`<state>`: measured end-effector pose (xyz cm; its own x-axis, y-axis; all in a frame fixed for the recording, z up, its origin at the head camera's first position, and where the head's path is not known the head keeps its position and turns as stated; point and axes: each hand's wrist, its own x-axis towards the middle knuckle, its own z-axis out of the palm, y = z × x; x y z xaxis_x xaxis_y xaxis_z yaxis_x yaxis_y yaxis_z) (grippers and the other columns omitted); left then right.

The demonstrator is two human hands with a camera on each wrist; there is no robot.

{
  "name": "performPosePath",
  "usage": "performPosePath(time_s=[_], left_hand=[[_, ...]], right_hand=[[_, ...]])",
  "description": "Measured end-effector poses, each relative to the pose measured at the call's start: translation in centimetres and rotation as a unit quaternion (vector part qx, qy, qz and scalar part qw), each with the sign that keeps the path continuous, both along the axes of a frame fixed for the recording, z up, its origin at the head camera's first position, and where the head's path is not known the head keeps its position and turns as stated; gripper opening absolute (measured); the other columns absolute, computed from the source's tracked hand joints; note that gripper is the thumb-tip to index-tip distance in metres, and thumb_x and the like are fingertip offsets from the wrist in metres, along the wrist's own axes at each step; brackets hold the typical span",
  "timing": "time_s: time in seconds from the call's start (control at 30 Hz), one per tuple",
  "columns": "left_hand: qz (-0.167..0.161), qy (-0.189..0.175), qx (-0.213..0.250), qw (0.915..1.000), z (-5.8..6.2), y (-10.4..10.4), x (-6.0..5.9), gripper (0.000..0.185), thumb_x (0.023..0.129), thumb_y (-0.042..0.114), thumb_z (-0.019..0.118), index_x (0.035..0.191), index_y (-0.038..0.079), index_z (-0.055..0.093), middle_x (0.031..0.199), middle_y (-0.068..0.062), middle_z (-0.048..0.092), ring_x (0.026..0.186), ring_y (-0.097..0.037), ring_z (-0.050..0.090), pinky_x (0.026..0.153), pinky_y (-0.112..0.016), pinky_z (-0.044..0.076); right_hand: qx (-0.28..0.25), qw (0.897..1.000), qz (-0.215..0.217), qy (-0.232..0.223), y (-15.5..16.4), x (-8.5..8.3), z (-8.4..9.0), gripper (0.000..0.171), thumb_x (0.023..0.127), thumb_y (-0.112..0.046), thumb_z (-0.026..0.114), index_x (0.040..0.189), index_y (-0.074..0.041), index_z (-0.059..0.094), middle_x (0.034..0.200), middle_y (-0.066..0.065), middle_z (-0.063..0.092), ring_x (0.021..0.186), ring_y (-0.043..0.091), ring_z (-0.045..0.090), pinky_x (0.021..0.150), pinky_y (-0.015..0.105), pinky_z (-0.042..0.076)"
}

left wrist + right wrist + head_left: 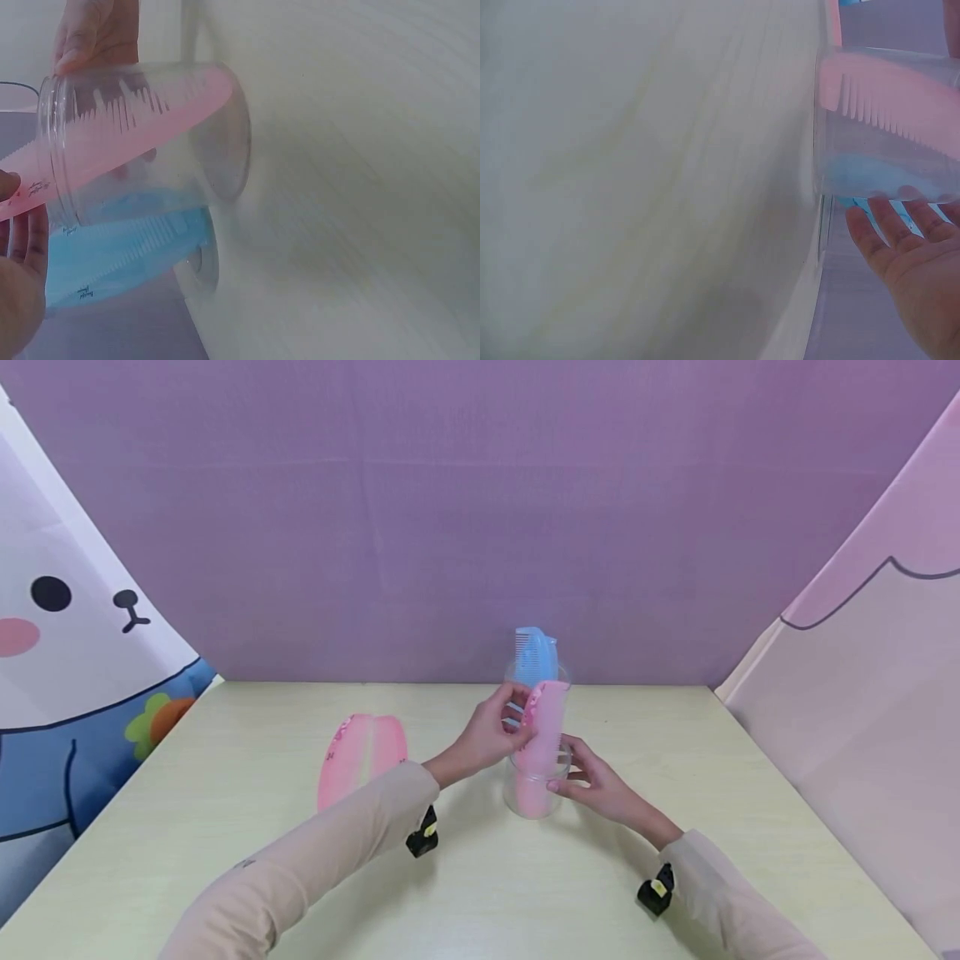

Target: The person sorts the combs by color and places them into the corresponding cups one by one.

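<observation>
My left hand [491, 727] pinches a pink comb [546, 718] between thumb and fingers. The comb stands tilted, its lower end inside a clear jar [150, 191] and its upper part above the rim. Around the right side of that jar, my right hand [600, 781] grips near the rim, thumb in front and fingers behind. The right wrist view shows the fingers [930, 225] against the jar wall and the teeth of the pink comb [877, 90] through it. Behind stands a second clear jar holding blue combs [536, 656].
To the left, pink combs [360, 756] lie on the pale table [480, 893], partly hidden by the left sleeve. A purple cloth [450, 527] hangs along the table's back edge. Printed cloths hang at both sides.
</observation>
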<state>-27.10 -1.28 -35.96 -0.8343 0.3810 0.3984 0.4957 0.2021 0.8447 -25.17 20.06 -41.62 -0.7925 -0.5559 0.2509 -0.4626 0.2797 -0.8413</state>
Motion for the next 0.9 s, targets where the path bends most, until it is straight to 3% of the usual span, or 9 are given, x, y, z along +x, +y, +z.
performPosePath(time_s=[0.53,0.9], left_hand=[[0.022,-0.009,-0.044,0.9987,-0.07,-0.48,-1.03,0.053,0.075,-0.006,0.065,0.122,0.003,0.042,0.106,-0.014,0.055,0.09,-0.022,0.058,0.075,-0.027,0.053],[0.023,-0.018,-0.064,0.9975,0.25,-0.91,-0.8,0.053,0.077,-0.002,0.066,0.124,0.006,0.043,0.108,-0.015,0.058,0.096,-0.027,0.06,0.079,-0.037,0.053]], right_hand=[[-0.005,1.0,0.009,0.012,0.05,-0.07,-0.05,0.061,0.087,-0.009,0.06,0.139,-0.008,0.028,0.136,0.02,0.041,0.119,0.039,0.046,0.09,0.046,0.046],[-0.012,1.0,0.008,0.001,-0.02,0.24,0.01,0.063,0.087,-0.012,0.061,0.14,-0.011,0.027,0.137,0.018,0.04,0.119,0.039,0.046,0.091,0.05,0.044]])
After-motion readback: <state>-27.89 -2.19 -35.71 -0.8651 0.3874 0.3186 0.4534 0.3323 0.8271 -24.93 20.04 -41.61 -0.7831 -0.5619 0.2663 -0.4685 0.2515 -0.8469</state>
